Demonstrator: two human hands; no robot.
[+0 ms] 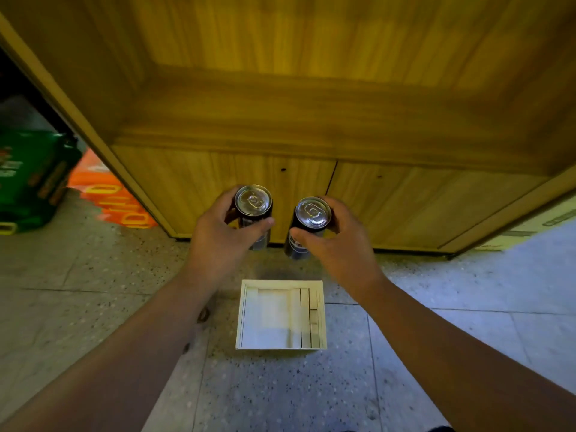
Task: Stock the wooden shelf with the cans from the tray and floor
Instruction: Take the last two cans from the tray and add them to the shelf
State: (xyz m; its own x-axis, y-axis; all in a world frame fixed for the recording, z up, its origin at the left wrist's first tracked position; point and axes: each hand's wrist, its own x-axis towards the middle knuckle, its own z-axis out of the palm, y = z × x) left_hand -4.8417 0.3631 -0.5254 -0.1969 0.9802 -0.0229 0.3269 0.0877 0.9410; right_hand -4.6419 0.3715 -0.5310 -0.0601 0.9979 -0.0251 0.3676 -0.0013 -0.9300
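My left hand grips a dark can with a silver top, held upright. My right hand grips a second dark can, tilted slightly with its base to the left. Both cans hang in the air in front of the wooden shelf unit, at the level of its lower doors. Below my hands on the floor lies a pale wooden tray with no cans in it. The shelf surface above the moulding is bare wood.
The cabinet's two lower doors are closed. A green crate and orange packaging lie on the floor at the left. Speckled tile floor surrounds the tray.
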